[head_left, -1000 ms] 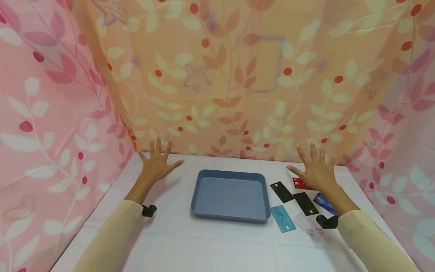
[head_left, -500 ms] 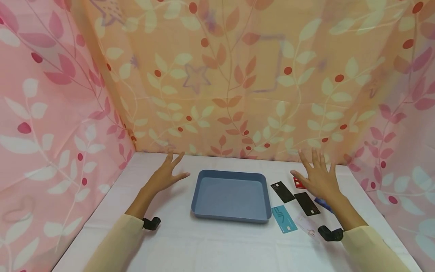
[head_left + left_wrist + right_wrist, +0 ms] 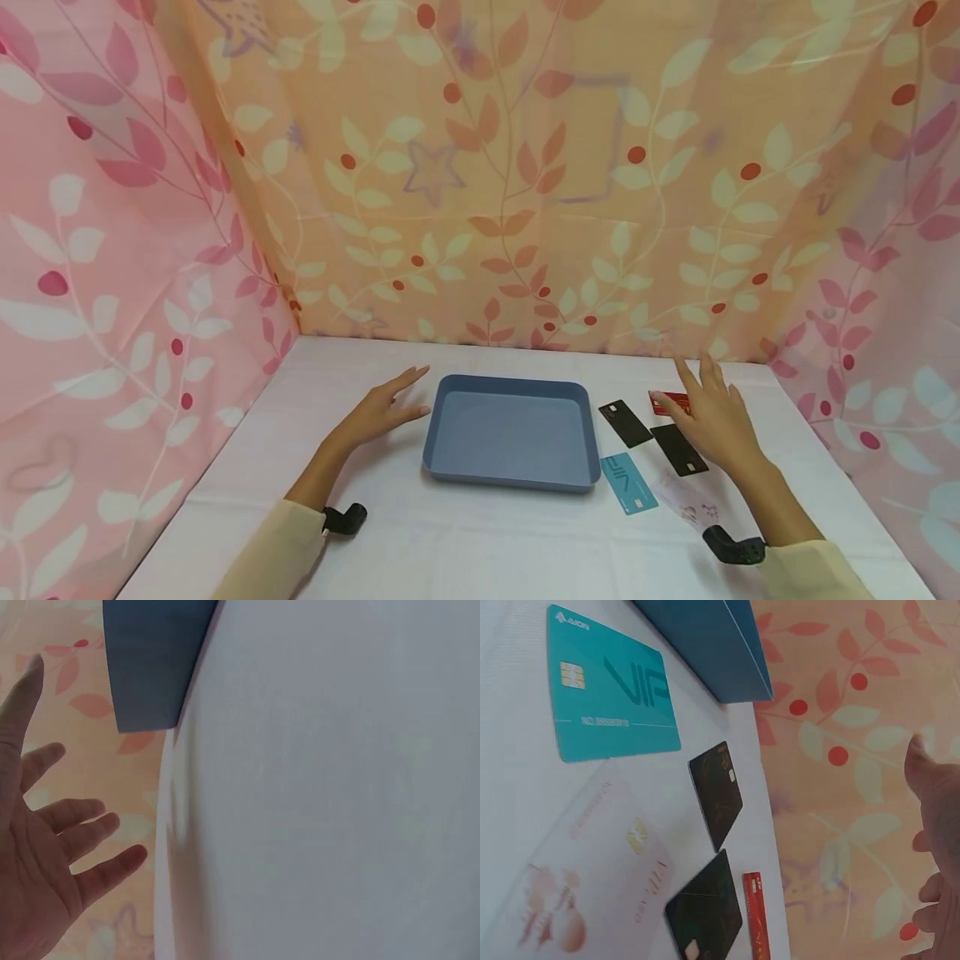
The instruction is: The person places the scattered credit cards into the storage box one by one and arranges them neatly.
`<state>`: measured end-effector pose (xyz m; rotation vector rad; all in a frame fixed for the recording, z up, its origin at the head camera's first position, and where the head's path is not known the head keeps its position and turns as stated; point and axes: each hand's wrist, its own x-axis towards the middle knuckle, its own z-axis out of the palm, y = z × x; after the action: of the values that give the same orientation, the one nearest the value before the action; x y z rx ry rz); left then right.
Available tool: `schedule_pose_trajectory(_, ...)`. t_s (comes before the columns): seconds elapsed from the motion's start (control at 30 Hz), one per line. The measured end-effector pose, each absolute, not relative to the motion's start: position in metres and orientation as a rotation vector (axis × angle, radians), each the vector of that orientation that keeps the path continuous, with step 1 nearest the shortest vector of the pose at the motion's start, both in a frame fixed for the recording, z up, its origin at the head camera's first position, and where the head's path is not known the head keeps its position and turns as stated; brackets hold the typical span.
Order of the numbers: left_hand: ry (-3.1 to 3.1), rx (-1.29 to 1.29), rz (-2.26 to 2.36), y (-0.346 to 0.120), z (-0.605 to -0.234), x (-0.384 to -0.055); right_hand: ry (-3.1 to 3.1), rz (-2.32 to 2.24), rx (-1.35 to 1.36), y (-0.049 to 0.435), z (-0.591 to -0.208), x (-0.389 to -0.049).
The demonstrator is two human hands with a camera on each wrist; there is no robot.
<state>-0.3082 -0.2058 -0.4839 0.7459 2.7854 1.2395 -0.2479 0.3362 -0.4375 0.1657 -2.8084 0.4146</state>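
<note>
My left hand [image 3: 375, 417] hovers just left of the blue-grey tray [image 3: 510, 437], fingers spread and holding nothing. In the left wrist view that palm faces the tray's corner [image 3: 150, 682]. Over the cards on the right, my right hand [image 3: 718, 423] is held with loose, apart fingers and no object in it. Its thumb overlaps the red card [image 3: 755, 915] in the head view. Two black cards [image 3: 626, 423] lie between that hand and the tray. Closer to me are a teal VIP card [image 3: 628, 483] and a pale floral card [image 3: 686, 502].
A white cloth [image 3: 480, 542] covers the table. Patterned fabric stands around it: orange-yellow at the back [image 3: 510, 167], pink at the left [image 3: 112, 250] and right [image 3: 900, 333]. Each wrist wears a black camera mount [image 3: 347, 520].
Both hands have drawn down toward me from the back edge. The left one has also moved right to the tray's side. The blue card on the right is now hidden behind the right hand.
</note>
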Motion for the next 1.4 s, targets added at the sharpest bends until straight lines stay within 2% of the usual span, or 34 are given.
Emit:
schedule_pose_trajectory(0.4, 2.562, 0.821, 1.420, -0.197, -0.490, -0.306, -2.950, 0.567, 0.128, 0.317, -0.459, -0.242)
schedule_pose_trajectory(1.07, 2.343, 0.941, 1.488, -0.198, -0.504, -0.317, -3.014, 0.534, 0.045, 0.303, -0.485, -0.264)
schedule_pose_trajectory(1.4, 2.326, 0.914, 1.470, -0.198, -0.510, -0.315, -3.022, 0.570, 0.050, 0.297, -0.487, -0.270)
